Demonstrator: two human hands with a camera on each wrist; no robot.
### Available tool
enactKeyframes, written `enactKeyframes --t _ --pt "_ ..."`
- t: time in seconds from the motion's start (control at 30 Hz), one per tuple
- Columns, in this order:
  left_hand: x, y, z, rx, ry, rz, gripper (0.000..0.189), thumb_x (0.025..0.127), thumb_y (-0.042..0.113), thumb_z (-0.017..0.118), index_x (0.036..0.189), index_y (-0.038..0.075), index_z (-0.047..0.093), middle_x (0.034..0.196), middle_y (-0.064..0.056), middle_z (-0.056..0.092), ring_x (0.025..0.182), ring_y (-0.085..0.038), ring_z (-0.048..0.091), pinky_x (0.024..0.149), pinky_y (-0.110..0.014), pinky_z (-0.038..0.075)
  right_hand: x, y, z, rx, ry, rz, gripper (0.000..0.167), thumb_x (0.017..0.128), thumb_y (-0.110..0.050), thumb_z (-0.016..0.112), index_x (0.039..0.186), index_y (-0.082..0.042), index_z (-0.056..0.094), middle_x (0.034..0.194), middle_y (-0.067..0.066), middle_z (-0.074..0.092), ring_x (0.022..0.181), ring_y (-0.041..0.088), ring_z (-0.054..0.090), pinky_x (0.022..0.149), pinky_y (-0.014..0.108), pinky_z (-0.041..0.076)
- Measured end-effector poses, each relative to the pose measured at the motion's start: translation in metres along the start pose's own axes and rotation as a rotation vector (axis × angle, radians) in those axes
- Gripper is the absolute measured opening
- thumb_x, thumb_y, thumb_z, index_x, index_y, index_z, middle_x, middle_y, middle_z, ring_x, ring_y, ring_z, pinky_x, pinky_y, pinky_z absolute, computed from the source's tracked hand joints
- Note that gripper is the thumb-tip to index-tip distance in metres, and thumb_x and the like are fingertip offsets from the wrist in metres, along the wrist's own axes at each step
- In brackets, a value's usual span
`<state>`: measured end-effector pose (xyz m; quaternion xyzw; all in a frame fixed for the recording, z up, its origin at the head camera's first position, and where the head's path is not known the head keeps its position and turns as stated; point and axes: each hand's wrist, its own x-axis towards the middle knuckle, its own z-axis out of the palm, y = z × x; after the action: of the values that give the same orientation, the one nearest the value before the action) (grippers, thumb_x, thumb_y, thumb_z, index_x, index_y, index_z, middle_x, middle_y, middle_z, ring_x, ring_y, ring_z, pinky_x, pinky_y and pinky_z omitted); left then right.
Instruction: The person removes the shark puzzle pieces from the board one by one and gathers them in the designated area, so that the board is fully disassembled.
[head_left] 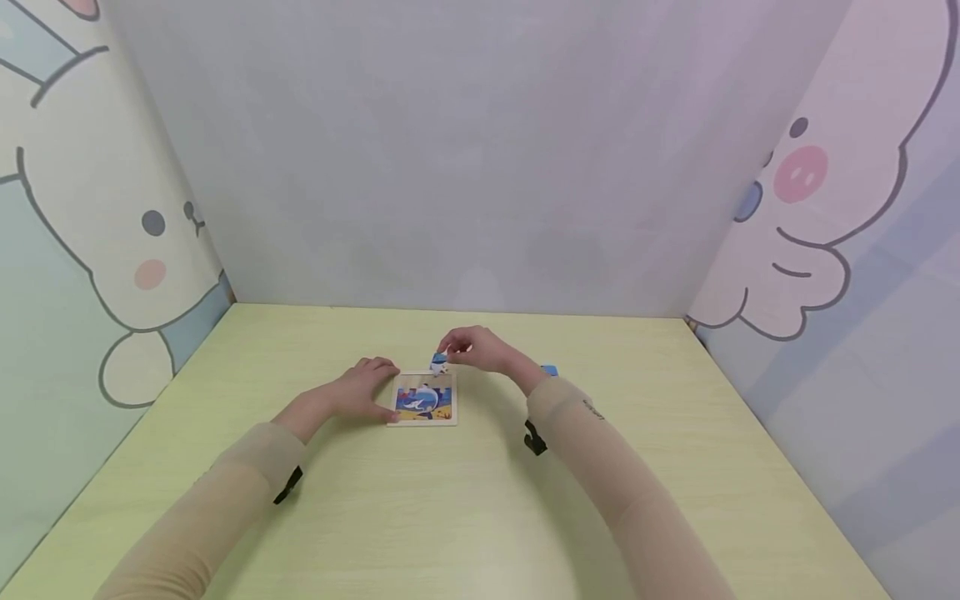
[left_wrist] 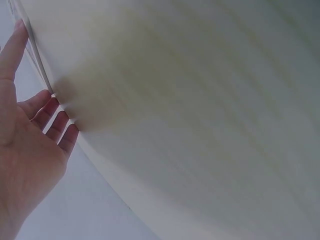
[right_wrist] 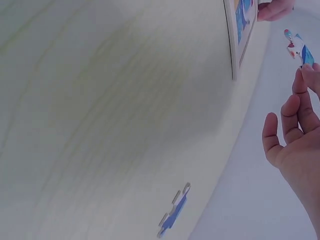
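Note:
My right hand point(head_left: 477, 348) pinches a jigsaw puzzle piece point(head_left: 439, 364) between thumb and forefinger, its other fingers loosely bent in the right wrist view. The piece has blue, white and red print and hangs above the far edge of a puzzle tray point(head_left: 422, 423). Joined pieces with a dolphin picture point(head_left: 426, 402) lie in the tray; a strip of bare wood shows along its far side. With thumb and fingers spread, my left hand point(head_left: 358, 392) touches the tray's left side, the thumb at the near corner and fingertips at the far one.
A loose blue-and-white puzzle piece point(right_wrist: 174, 211) lies on the table to the right, partly behind my right forearm in the head view. The pale wooden table point(head_left: 420, 508) meets a grey cloth wall point(head_left: 450, 183) at the back, with cartoon-printed panels at both sides.

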<state>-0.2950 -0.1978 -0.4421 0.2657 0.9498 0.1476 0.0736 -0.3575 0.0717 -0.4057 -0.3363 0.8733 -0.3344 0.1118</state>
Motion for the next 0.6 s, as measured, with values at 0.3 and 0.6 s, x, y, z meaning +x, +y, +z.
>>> enactKeyframes --t 0.3,0.6 --pt "-0.001 0.002 -0.001 -0.009 -0.004 0.005 0.09 0.074 0.052 0.074 0.139 -0.001 0.04 0.144 -0.02 0.037 0.133 -0.041 0.03 0.109 -0.055 0.026 -0.012 0.017 -0.021 -0.02 -0.054 0.037 0.015 0.092 -0.014 0.061 0.105 -0.017 0.068 0.095 -0.002 0.064 0.088 0.014 0.056 0.076 0.025 0.049" --pt "0.0 0.001 -0.001 -0.001 -0.009 0.005 0.09 0.075 0.052 0.073 0.14 -0.001 0.04 0.144 -0.019 0.037 0.133 -0.039 0.03 0.11 -0.054 0.027 -0.021 0.039 -0.038 -0.049 -0.097 0.079 0.014 0.093 -0.012 0.06 0.103 -0.017 0.068 0.094 -0.001 0.063 0.086 0.014 0.056 0.078 0.027 0.049"
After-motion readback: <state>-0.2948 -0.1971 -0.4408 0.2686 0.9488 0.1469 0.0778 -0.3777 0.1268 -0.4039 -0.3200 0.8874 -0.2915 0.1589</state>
